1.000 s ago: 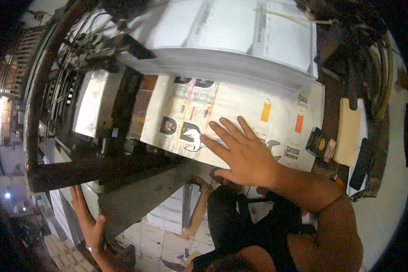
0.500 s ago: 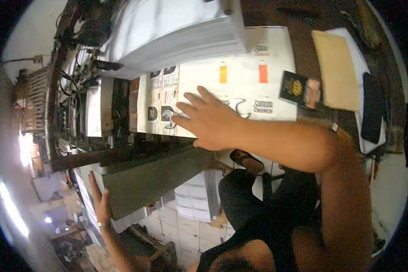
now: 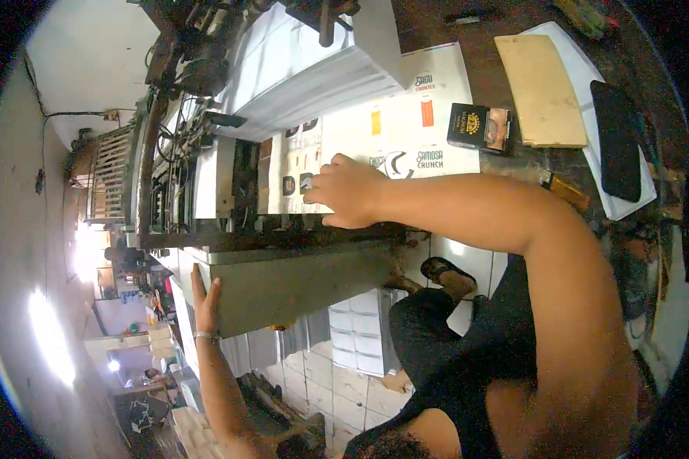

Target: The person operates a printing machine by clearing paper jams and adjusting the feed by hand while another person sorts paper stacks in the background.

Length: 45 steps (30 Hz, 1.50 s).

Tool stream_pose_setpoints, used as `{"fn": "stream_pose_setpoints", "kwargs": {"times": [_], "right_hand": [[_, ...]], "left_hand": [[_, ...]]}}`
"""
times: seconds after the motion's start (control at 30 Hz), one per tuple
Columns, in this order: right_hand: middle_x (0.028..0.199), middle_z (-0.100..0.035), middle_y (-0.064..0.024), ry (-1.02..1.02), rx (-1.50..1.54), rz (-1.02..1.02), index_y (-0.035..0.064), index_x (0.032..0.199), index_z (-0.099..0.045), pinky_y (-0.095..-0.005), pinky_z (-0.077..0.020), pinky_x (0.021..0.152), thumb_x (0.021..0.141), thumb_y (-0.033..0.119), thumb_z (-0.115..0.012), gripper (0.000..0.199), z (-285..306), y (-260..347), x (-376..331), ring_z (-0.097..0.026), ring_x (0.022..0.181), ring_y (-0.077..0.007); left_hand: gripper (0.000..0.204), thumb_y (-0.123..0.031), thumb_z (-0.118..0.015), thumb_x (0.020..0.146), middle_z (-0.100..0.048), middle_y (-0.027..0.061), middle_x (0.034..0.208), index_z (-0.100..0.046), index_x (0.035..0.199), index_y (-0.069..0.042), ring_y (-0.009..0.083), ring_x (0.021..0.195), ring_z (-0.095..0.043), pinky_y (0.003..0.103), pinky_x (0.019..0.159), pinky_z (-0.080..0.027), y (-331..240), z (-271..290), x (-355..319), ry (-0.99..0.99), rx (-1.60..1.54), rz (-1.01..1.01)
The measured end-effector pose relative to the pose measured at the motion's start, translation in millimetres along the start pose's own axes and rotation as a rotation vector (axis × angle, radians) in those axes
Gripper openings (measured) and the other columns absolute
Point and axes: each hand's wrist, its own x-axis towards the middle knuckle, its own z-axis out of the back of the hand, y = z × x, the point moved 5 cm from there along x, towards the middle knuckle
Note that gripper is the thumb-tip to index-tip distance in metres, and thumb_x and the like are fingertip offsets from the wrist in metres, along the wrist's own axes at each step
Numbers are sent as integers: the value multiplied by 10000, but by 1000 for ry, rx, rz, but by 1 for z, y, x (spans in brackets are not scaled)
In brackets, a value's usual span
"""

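Note:
My right hand (image 3: 348, 191) is closed, knuckles up, over a metal open-end wrench (image 3: 393, 171) on a printed sheet (image 3: 344, 134). One jaw of the wrench shows beside the wrist; the handle is hidden under my hand. The cream sheet carries lettering, an orange block, a red block and small dark label designs. Lower left, my left hand (image 3: 207, 300) rests with straight fingers, thumb apart, against the end of a long grey-green panel (image 3: 298, 287).
A tall stack of white paper (image 3: 314, 73) covers the sheet's far side. Machine parts (image 3: 187, 134) stand left. To the right lie a black box (image 3: 467, 126), a lighter-like yellow item (image 3: 568, 191), a tan envelope (image 3: 540, 92) and a black phone (image 3: 616, 145).
My right hand's fingers, spread over the sheet before, have drawn in and closed around the wrench. My left hand stays at the panel's end. The whole view has shifted.

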Motion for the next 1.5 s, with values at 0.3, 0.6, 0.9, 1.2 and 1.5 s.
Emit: {"fn": "stream_pose_setpoints", "kwargs": {"times": [0.3,0.6,0.9,1.2,1.5], "right_hand": [[1254,-711,-75,108,49,-24,114,1316,-670,-457,-466,1057,919,415,-723,501,-10,-8,4,-640,1224,-275],[1107,-745,-122,180,32,16,120,1177,-720,-480,-504,998,888,413,-738,413,-15,-2,6,-702,1079,-324],[1027,-757,-138,140,49,62,137,1176,-747,-487,-509,977,866,386,-751,397,-16,-1,4,-719,1014,-342],[1046,-771,-130,189,16,51,123,1163,-751,-478,-519,965,870,380,-761,389,-17,8,10,-724,1008,-350],[1028,-770,-117,216,6,48,133,1101,-754,-472,-536,930,860,379,-760,344,-3,9,10,-731,1009,-330]], "left_hand": [[857,-350,-683,1003,-198,211,1734,-238,1662,-31,315,1607,-168,411,1278,-197,2,-8,7,-26,-89,44],[866,-343,-708,982,-215,199,1731,-259,1661,-49,301,1604,-188,401,1272,-216,11,-1,4,-35,-125,65],[833,-351,-705,989,-274,197,1712,-301,1646,-36,287,1590,-231,385,1269,-219,26,6,10,-66,-8,19],[798,-267,-706,997,-339,163,1669,-304,1647,-36,258,1455,-413,370,1170,-391,43,13,8,-63,-128,1],[831,-294,-719,999,-372,163,1631,-277,1655,-39,251,1371,-490,371,1144,-414,33,12,7,-14,-258,27]]}}
